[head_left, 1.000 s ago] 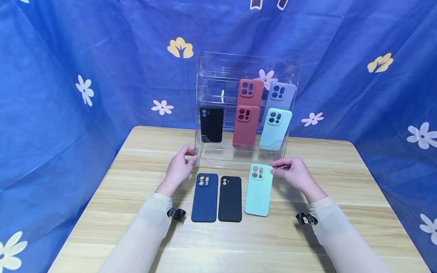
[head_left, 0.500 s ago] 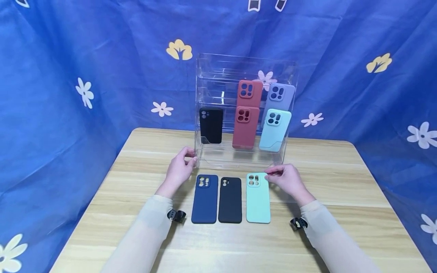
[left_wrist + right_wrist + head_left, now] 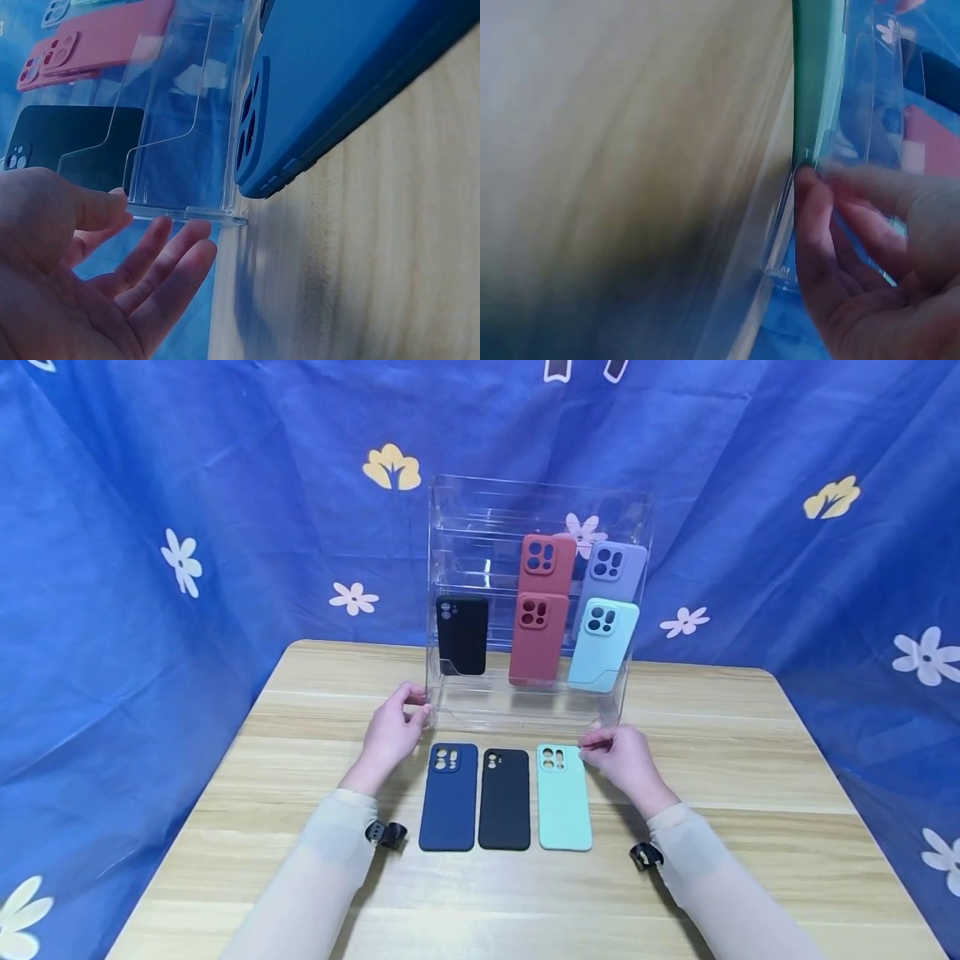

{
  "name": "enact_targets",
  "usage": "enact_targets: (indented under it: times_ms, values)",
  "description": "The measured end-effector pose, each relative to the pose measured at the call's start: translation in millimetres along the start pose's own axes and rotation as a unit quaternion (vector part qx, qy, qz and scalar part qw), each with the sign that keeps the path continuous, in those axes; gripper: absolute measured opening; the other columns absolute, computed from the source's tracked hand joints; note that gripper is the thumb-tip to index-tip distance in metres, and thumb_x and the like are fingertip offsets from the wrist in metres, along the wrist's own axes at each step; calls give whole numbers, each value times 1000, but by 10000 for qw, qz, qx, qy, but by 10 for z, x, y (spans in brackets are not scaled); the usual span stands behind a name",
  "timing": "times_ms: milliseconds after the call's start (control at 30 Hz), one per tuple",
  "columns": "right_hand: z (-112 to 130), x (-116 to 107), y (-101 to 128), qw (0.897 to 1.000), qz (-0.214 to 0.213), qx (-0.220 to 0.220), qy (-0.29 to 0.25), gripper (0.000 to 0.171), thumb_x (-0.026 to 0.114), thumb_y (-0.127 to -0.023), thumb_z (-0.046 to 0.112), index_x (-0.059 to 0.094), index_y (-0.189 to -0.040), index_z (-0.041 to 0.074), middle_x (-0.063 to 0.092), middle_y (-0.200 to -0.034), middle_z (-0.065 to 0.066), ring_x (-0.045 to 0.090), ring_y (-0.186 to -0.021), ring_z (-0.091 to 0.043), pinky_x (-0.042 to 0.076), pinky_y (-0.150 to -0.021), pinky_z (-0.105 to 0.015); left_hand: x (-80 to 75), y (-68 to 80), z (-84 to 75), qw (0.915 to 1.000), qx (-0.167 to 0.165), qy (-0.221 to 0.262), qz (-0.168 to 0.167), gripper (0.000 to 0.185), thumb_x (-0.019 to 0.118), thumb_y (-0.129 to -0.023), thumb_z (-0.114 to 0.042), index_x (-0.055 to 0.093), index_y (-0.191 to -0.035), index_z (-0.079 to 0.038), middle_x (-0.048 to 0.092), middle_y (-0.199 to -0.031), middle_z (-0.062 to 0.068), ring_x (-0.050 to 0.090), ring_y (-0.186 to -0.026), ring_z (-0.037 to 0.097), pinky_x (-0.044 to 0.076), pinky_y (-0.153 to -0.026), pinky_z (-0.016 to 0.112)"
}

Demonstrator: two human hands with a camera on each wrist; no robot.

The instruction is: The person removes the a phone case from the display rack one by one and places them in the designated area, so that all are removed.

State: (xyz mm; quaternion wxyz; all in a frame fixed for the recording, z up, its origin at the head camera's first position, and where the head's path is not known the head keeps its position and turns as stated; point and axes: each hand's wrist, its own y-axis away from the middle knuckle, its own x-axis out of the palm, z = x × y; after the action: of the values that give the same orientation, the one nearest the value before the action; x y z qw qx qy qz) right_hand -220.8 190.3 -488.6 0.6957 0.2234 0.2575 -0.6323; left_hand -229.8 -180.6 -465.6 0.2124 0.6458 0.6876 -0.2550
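On wood table, clear rack holds five cases; right fingers touch mint case, left hand relaxed.

The light wooden desk carries a clear acrylic display rack, a navy phone case, a black phone case and a mint phone case.

Mint-green phone case, camera cutouts up, lying flat on table, rightmost of three cases

acrylic rack blocking behind, bare table front
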Motion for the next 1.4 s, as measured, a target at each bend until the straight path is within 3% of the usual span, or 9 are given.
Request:
enact_targets:
  times_ms: [167, 400, 633, 967, 1200, 1400]
  values:
    - [30, 10, 4, 9990, -97, -200, 375, 14, 81, -84, 0, 79, -98, -1, 78, -91, -15, 74, -77, -20, 58, -65, -20, -12, -3, -17, 10000, -25, -10, 26, 27, 59, -105, -17, 59, -130, -10, 67, -133, 15, 74, -97, 33, 60, -80, 45]
    - [70, -36, 26, 9985, 48, -105, 536, 17, 83, -84, 6, 79, -100, 0, 78, -88, -10, 71, -74, -15, 57, -64, -22, -5, 1, -5, 10000, -67, -16, 57, 26, 59, -105, -17, 58, -130, -10, 66, -133, 15, 73, -100, 34, 60, -83, 46]
    - [239, -166, 57, 9966, 82, -436, 692, 19, 81, -88, 12, 79, -104, 2, 79, -94, -11, 72, -78, -16, 61, -72, -29, 1, 7, -2, 10000, -52, -5, 61, 27, 58, -105, -18, 58, -131, -9, 66, -134, 17, 73, -101, 35, 60, -83, 46]
    - [519, -459, -58, 9870, -983, -1142, 556, 21, 77, -93, 14, 78, -111, 4, 80, -98, -11, 75, -83, -23, 62, -78, -36, -1, -3, 5, 10000, -35, -40, 37, 26, 59, -105, -17, 59, -130, -10, 67, -133, 15, 74, -98, 33, 60, -80, 43]
    - [643, -724, -225, 9620, -1978, -1777, 622, 25, 78, -91, 6, 76, -115, 1, 75, -107, -17, 74, -91, -32, 60, -88, -46, 6, -6, -15, 9999, -57, 34, 91, 27, 58, -105, -17, 58, -131, -10, 66, -134, 16, 73, -99, 33, 61, -78, 42]
    - [734, -869, -387, 9454, -2365, -2101, 782, 27, 78, -88, 1, 76, -115, 0, 75, -114, -17, 74, -95, -32, 60, -90, -44, -6, 8, -18, 10000, -78, -47, 25, 27, 58, -105, -19, 58, -131, -10, 67, -133, 14, 74, -100, 33, 59, -82, 46]
